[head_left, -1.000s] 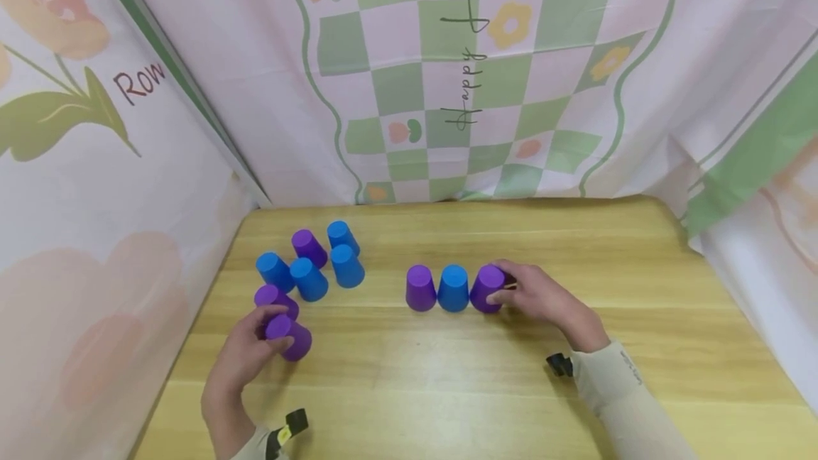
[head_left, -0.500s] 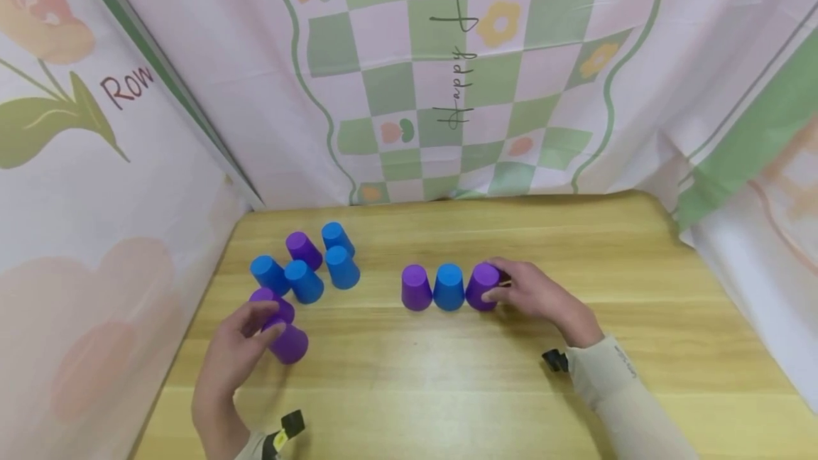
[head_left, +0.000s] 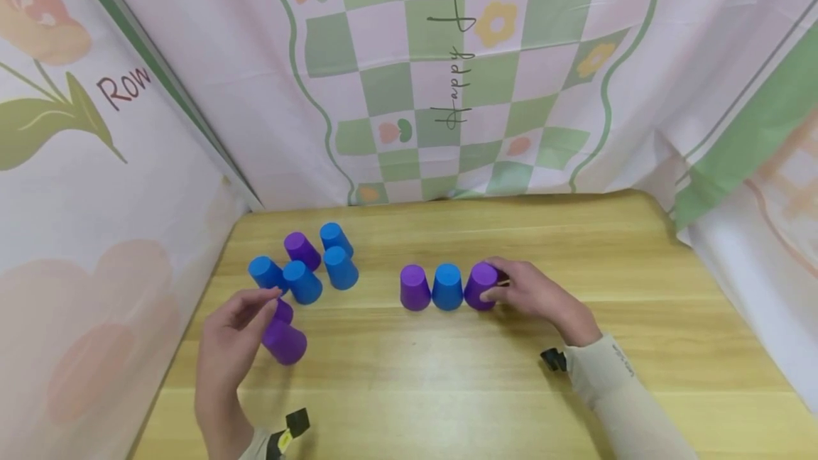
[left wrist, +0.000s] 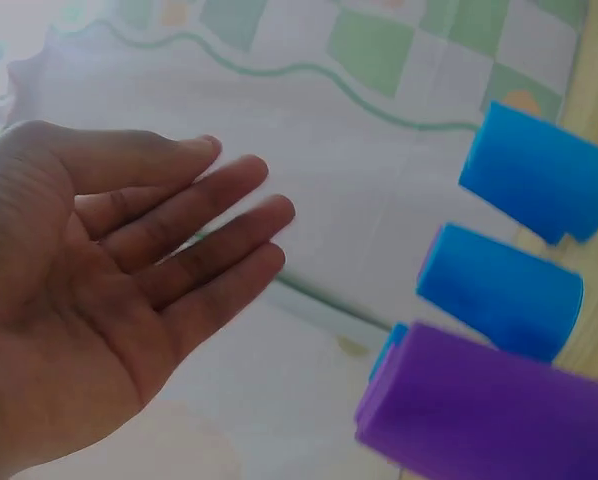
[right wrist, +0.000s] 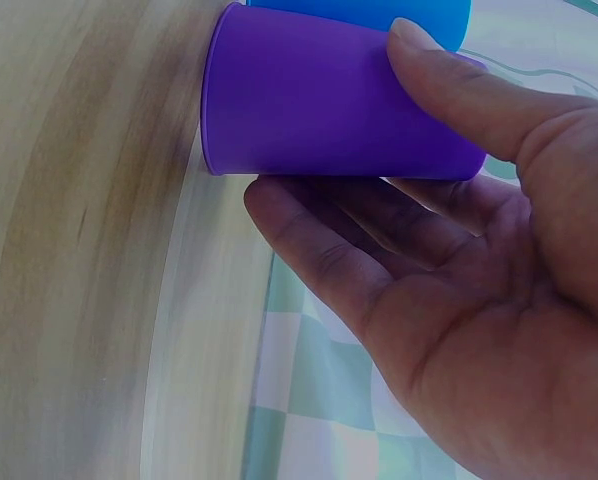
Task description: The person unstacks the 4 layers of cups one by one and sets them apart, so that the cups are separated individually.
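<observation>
An inverted purple tapered cup, apparently plastic, stands just beside a matching blue cup, in the grip of the right hand (probably for alignment). The left hand, grip empty, hangs near a second purple cup on the wood-grained surface.

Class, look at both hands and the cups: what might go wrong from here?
The right hand holds the end purple cup close beside a blue cup; a sideways push might shift both.

The left hand, holding nothing, is close to the front purple cup, so a careless sweep could tip it.
</observation>
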The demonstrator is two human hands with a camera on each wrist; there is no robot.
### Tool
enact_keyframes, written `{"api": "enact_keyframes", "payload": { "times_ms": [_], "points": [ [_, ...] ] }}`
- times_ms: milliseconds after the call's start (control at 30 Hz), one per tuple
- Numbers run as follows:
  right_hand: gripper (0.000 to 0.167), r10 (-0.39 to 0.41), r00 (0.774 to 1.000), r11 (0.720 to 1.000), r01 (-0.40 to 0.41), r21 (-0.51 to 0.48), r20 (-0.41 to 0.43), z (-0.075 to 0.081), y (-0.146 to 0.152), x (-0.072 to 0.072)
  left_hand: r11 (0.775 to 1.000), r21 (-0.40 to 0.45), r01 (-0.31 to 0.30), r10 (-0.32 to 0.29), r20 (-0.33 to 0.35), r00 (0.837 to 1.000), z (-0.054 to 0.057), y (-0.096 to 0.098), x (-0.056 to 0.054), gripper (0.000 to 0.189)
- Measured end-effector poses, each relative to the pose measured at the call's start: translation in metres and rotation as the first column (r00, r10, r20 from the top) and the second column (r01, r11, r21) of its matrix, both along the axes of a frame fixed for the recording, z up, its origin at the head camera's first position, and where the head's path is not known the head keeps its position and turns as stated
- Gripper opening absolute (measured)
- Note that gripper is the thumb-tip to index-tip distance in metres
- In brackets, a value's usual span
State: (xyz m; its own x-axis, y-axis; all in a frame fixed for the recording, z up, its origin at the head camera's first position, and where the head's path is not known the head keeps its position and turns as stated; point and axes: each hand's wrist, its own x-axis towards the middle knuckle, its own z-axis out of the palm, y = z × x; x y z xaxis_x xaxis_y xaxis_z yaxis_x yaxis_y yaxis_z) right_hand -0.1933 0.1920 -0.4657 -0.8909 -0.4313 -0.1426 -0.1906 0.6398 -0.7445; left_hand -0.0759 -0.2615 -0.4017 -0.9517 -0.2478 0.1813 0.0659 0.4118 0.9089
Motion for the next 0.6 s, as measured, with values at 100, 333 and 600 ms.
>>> {"api": "enact_keyframes", "payload": {
  "times_ms": [100,333,600],
  "points": [
    [0.04,0.002,1.0,1.0,-0.002,-0.005,-0.003,0.0,0.0,0.0,0.999,0.028,0.046,-0.044,-0.067,0.997,0.0,0.006,-0.003,0.015],
    [0.041,0.003,1.0,1.0,-0.003,-0.006,-0.001,0.0,0.0,0.0,0.99,0.011,0.137,-0.136,-0.083,0.987,-0.007,0.016,-0.012,0.014],
    [0.042,0.005,1.0,1.0,-0.005,0.007,-0.009,0.001,0.0,0.0,0.97,0.017,0.241,-0.238,-0.098,0.966,-0.011,0.031,-0.023,0.014]
  ]
}}
